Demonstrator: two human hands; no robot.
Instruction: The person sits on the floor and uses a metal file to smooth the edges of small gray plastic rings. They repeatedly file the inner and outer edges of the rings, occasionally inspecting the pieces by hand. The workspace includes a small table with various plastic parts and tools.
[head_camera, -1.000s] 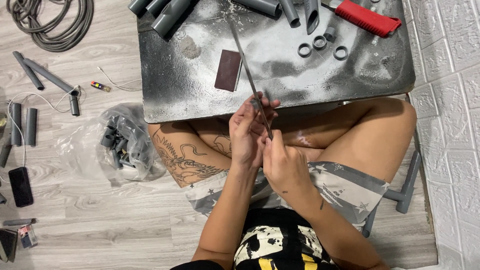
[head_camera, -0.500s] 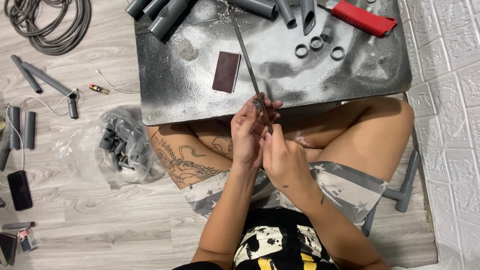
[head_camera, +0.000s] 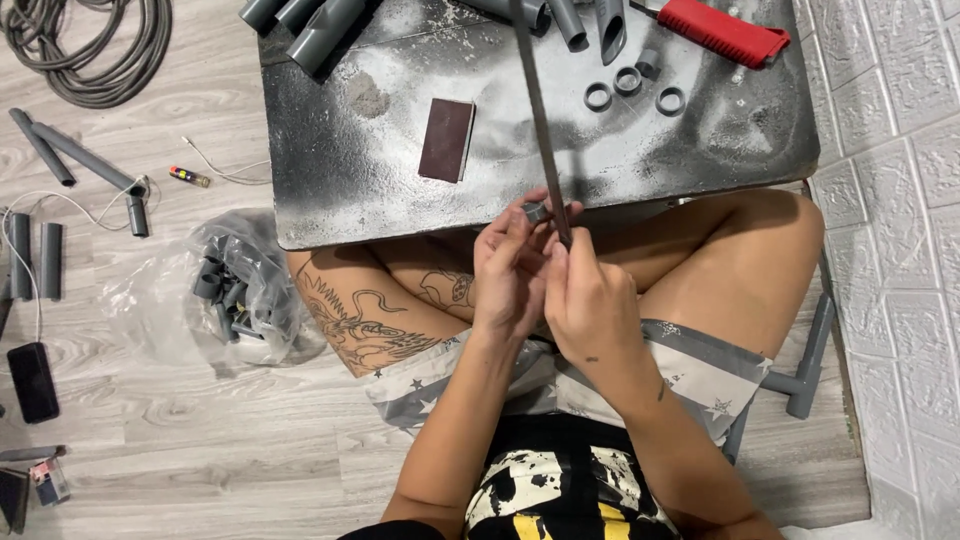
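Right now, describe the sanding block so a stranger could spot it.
Start at the dusty dark board over the person's lap. Near its middle, left of the long file, lies the sanding block. It is the only flat maroon rectangle; its neighbours are grey pipe pieces and rings.

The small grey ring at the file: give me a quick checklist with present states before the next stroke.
1. Small grey ring pinched in left hand fingertips: ok.
2. Right hand gripping the long file at its near end: ok.
3. File touching the ring: cannot tell, fingers cover the contact.
4. File's path over the dusty metal board free of the sanding block: ok.
5. Three loose rings away from the file's line: ok.
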